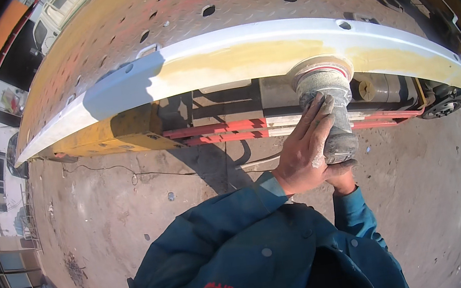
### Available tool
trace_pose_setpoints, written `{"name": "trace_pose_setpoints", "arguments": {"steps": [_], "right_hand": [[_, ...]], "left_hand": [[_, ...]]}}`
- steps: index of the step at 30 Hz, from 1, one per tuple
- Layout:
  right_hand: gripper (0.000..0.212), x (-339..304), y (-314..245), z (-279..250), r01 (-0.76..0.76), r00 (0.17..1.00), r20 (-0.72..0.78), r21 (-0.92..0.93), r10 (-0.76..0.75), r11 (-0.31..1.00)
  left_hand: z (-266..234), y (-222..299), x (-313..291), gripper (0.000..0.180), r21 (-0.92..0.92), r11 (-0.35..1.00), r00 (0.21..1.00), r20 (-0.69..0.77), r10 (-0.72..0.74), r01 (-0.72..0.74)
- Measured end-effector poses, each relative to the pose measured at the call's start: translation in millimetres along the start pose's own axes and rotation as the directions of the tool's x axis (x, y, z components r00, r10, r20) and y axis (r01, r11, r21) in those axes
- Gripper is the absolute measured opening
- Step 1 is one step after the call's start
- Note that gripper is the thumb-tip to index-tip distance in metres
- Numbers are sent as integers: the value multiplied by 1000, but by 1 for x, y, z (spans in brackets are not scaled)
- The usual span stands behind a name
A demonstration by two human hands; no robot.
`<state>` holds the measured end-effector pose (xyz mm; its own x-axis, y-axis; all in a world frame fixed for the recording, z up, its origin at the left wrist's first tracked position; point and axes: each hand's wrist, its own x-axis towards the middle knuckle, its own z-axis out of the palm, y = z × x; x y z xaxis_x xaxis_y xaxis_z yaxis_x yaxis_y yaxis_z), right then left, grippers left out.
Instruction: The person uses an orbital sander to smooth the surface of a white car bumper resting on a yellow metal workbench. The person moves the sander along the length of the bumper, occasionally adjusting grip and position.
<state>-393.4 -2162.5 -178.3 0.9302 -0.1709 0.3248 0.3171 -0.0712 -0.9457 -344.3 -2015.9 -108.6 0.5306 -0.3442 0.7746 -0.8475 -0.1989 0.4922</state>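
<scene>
Head view | dusty grey round sander (327,105) gripped by left hand (302,155) and right hand (340,173), fingers closed around it | disc pressed on long white filler-patched panel (220,64) | sanding step judged underway; steady pressure along the panel called for.

Sander (327,105) under left hand (305,154): grey body, matt, caked in pale dust; right hand (341,179) mostly hidden beneath it. Long panel (231,62) above the hands: smooth white painted finish with dull yellowish filler patches, matt where sanded. Platform (178,11) beyond it: metal tread plate, raised pattern, punched holes, worn paint. Ground (135,215) left of the hands: rough concrete, stained. Sleeves (250,205): blue woven cloth, matt.
</scene>
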Motion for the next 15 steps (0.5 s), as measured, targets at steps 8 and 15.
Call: {"name": "trace_pose_setpoints", "arguments": {"steps": [8, 15], "right_hand": [[55, 14, 1, 76, 93, 956, 293, -178, -37, 980], [68, 24, -21, 128, 72, 945, 325, -160, -17, 984]], "left_hand": [[-67, -40, -59, 119, 114, 993, 972, -229, 42, -16], [-107, -91, -133, 124, 149, 988, 949, -302, 90, -47]]}}
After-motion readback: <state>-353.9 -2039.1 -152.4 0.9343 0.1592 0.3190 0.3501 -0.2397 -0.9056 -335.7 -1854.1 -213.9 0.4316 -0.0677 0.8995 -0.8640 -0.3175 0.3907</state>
